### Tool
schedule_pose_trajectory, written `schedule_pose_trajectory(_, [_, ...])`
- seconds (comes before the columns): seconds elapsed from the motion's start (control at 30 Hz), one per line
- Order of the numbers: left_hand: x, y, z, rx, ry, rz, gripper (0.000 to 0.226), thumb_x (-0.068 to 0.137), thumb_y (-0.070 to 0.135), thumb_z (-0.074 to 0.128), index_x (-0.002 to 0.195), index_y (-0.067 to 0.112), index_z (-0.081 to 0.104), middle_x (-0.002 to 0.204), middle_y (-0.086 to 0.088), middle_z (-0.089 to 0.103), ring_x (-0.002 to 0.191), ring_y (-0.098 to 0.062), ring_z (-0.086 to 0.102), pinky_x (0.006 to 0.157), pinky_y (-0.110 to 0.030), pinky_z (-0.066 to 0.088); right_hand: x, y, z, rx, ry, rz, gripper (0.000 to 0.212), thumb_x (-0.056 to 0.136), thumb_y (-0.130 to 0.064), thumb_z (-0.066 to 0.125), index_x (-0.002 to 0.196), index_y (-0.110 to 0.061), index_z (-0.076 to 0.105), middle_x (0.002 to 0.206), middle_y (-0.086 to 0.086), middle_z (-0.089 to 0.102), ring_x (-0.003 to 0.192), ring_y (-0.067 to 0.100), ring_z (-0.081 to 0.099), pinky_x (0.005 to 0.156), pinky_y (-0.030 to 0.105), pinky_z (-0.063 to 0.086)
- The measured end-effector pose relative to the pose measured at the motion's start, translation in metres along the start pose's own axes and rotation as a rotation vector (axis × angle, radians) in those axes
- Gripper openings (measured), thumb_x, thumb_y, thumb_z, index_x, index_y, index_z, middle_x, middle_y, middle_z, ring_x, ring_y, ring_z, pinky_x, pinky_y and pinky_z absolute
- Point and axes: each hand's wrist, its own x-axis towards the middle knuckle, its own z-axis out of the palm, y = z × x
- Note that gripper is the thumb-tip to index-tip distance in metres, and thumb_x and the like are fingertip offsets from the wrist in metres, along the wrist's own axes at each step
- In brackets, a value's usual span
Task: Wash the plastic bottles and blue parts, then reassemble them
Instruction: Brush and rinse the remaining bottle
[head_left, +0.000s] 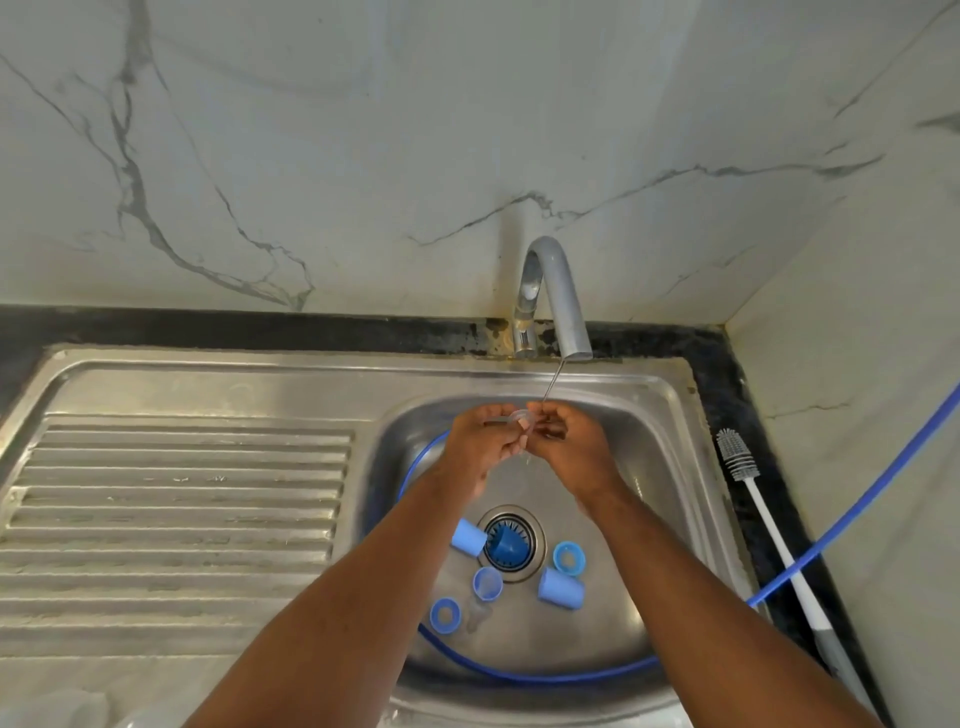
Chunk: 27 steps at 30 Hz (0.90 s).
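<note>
Stainless-steel sink (208, 374), head view: ribbed drainboard at left, basin at right. A thin stream falls from the tap (563, 306) onto a small clear ring-shaped part (519, 415), held over the far side of the basin. The left hand (480, 447) and right hand (569, 444) each pinch this part between curled fingers, one at either side.

On the basin floor around the drain (536, 530) lie a left blue cap (469, 537) and a right blue cap (560, 587), both on their sides, a far blue ring (569, 557), a near blue ring (445, 616) and a pale blue cup (487, 582). A dark blue cone (504, 545) sits in the drain. A blue hose (545, 677) loops round the basin and leads off to the right. A bottle brush (735, 454) lies on the dark counter (727, 374), right of the sink.
</note>
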Motion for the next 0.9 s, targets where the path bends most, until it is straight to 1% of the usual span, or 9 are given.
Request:
schedule_pose_trajectory(0.1, [0.0,0.006,-0.003,-0.064,0.007,-0.016,0.022,0.088,-0.007,0.069,0.108,0.003,0.07,0.089,-0.015,0.073,0.079,-0.021,0.069,0.074,-0.027,0.061,0.004,-0.006,-0.002,-0.001,-0.013,0.01,0.018,0.088,-0.021,0.078,0.105,-0.02,0.073,0.098,-0.002,0.076,0.096,0.012,0.071,0.087,0.028,0.058])
schedule_pose_trajectory(0.27, [-0.006,0.011,0.004,-0.127,-0.083,-0.053,0.026,0.094,-0.011,0.057,0.108,0.004,0.073,0.101,-0.014,0.077,0.09,-0.023,0.075,0.078,-0.034,0.061,0.008,-0.014,-0.003,-0.186,0.015,0.022,0.007,0.092,-0.02,0.072,0.094,-0.015,0.067,0.087,0.002,0.073,0.084,0.019,0.071,0.077,0.033,0.059])
schedule_pose_trajectory(0.37, [-0.01,0.011,0.008,-0.232,-0.103,-0.015,0.021,0.097,-0.006,0.057,0.109,0.002,0.071,0.105,-0.015,0.077,0.096,-0.022,0.075,0.083,-0.031,0.06,0.009,-0.015,-0.006,-0.148,0.062,0.044,0.006,0.095,-0.017,0.068,0.091,-0.012,0.067,0.085,0.006,0.073,0.083,0.025,0.072,0.071,0.032,0.059])
schedule_pose_trajectory(0.47, [-0.01,0.006,0.009,-0.085,-0.009,0.07,0.01,0.098,0.008,0.063,0.096,0.003,0.073,0.087,-0.011,0.077,0.081,-0.02,0.074,0.074,-0.027,0.06,0.006,-0.016,-0.007,-0.115,0.067,0.062,0.014,0.099,-0.021,0.061,0.096,-0.01,0.069,0.085,0.01,0.073,0.078,0.025,0.069,0.067,0.031,0.057])
schedule_pose_trajectory(0.57, [-0.009,0.004,0.012,0.1,0.094,0.073,0.024,0.102,0.02,0.059,0.089,0.003,0.069,0.071,-0.009,0.067,0.062,-0.017,0.062,0.059,-0.027,0.055,0.002,-0.015,-0.005,-0.102,0.049,0.058,0.015,0.1,-0.024,0.06,0.096,-0.013,0.069,0.083,0.008,0.071,0.072,0.019,0.064,0.067,0.035,0.057])
schedule_pose_trajectory(0.7, [-0.016,0.008,0.014,0.155,-0.015,-0.092,0.025,0.103,0.031,0.057,0.093,0.01,0.066,0.077,-0.006,0.065,0.064,-0.017,0.062,0.059,-0.029,0.056,-0.001,-0.011,-0.005,-0.066,0.086,0.055,0.016,0.1,-0.023,0.061,0.091,-0.012,0.068,0.084,0.008,0.073,0.081,0.027,0.071,0.072,0.039,0.061])
schedule_pose_trajectory(0.77, [-0.02,0.009,0.014,0.187,-0.053,-0.112,0.017,0.1,0.026,0.062,0.095,0.011,0.067,0.084,-0.007,0.068,0.076,-0.018,0.065,0.069,-0.033,0.06,-0.002,-0.008,-0.007,-0.009,0.086,0.079,0.015,0.099,-0.019,0.063,0.09,-0.009,0.068,0.084,0.009,0.074,0.086,0.03,0.073,0.08,0.043,0.063])
schedule_pose_trajectory(0.83, [-0.02,0.01,0.014,0.151,-0.042,-0.068,0.002,0.096,0.008,0.066,0.094,0.008,0.068,0.094,-0.016,0.074,0.083,-0.022,0.072,0.074,-0.033,0.063,-0.003,-0.005,-0.009,-0.02,0.075,0.065,0.006,0.094,-0.016,0.069,0.091,-0.011,0.068,0.085,0.007,0.074,0.086,0.026,0.073,0.084,0.048,0.061])
schedule_pose_trajectory(0.9, [-0.017,0.013,0.015,0.099,-0.007,-0.035,0.016,0.094,-0.007,0.062,0.101,0.007,0.065,0.097,-0.02,0.074,0.085,-0.025,0.075,0.073,-0.032,0.063,-0.002,-0.006,-0.01,-0.122,0.114,0.014,0.011,0.087,-0.015,0.076,0.091,-0.019,0.067,0.086,0.001,0.073,0.085,0.019,0.072,0.082,0.045,0.062])
